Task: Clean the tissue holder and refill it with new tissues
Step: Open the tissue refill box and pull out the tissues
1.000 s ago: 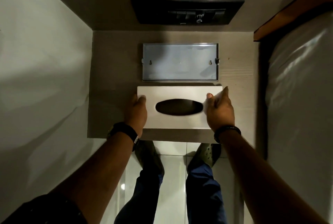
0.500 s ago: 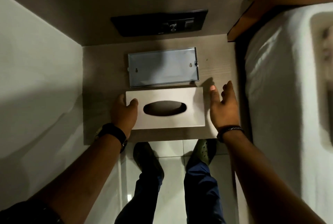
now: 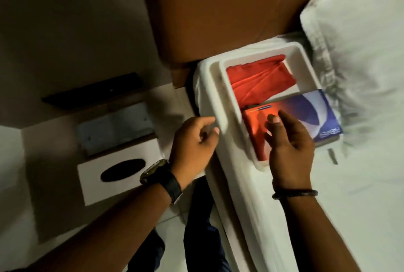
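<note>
The white tissue holder cover with its dark oval slot lies on the bedside table, and nobody holds it. Just behind it lies the holder's grey metal base. To the right, a white tray on the bed holds a folded red cloth and an orange-and-blue tissue pack. My right hand hovers over the near end of the pack with its fingers relaxed. At the tray's left rim my left hand holds nothing, its fingers loosely curled.
A black panel sits on the wall behind the table. A brown headboard rises behind the tray, and a white pillow lies to its right. White bedding covers the right side. My legs stand below between table and bed.
My view has swung right to the bed. Both hands left the holder cover on the table and moved to the tray, the right one over the tissue pack.
</note>
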Demonstrator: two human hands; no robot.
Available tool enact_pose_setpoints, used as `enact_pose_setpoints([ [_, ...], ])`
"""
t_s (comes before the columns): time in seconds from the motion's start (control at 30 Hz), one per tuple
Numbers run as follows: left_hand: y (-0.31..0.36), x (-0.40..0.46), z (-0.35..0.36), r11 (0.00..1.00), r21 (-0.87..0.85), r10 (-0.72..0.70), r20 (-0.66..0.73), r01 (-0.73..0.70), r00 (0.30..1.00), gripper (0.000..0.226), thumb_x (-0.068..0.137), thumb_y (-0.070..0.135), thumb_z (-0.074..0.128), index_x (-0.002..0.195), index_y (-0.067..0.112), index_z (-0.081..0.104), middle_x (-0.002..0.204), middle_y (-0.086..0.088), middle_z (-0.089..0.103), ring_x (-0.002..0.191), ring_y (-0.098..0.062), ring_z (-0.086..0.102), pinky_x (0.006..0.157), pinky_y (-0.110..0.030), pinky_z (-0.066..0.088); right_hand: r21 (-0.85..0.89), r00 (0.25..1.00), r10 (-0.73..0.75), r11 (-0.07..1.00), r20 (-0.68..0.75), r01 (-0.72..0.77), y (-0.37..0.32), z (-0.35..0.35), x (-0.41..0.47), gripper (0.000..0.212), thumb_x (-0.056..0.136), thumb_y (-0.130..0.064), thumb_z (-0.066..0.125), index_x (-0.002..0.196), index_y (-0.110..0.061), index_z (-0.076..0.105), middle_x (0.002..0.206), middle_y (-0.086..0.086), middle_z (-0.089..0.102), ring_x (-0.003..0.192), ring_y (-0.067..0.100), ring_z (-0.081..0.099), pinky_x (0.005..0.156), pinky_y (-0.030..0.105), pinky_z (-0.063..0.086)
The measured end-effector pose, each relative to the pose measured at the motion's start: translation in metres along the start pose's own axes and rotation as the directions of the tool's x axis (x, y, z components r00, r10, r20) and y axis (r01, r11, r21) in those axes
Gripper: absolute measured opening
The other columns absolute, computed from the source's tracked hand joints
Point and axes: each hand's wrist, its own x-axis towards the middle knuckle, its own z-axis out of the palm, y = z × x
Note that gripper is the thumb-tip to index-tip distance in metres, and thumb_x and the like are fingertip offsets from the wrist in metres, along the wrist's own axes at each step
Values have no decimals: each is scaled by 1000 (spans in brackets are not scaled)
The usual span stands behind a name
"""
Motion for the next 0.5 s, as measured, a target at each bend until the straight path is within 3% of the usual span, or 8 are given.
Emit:
enact_pose_setpoints([
  [0.07,23,9,24,987,99,126,41,-129,991,28,88,18,63,115,13,65,114,-6,64,105,-20,60,91,-36,51,-62,994,-3,998,-107,-4,-1,-27,21,21,89,-29,64,109,-23,64,110,5,69,106,24,65,98,45,50],
  [0.17,55,31,58,934,211,270,108,-287,957,31,86,15,62,117,10,64,119,-8,62,106,-22,60,95,-32,48,-169,967,18,984,-254,-62,1,-56,51,26,90,-28,64,112,-14,64,95,-6,62,91,13,60,79,15,46],
  [0.23,72,49,83,889,285,313,192,-358,930,36,86,14,62,121,7,62,124,-12,61,113,-25,58,99,-32,45,-206,953,66,970,-296,-131,7,-68,67,29,89,-28,64,106,-5,64,90,-2,60,85,15,56,75,19,39],
  [0.3,81,68,105,844,387,265,302,-372,916,40,88,16,61,127,6,57,129,-14,58,119,-29,54,102,-33,43,-210,946,113,961,-303,-182,12,-73,75,28,88,-28,64,87,0,61,80,5,61,75,21,56,66,27,39],
  [0.37,85,85,124,799,489,139,414,-349,900,39,90,20,59,126,4,56,126,-17,60,117,-32,55,100,-37,44,-203,935,151,953,-322,-223,16,-75,80,28,87,-28,65,78,-2,58,73,6,59,68,22,53,58,26,34],
  [0.5,86,105,132,872,442,-46,504,-211,863,26,90,24,59,110,8,63,104,-11,69,98,-29,64,88,-38,52,-145,921,259,939,-292,-311,22,-73,80,29,89,-27,63,103,-3,67,94,8,69,82,21,60,70,20,38],
])
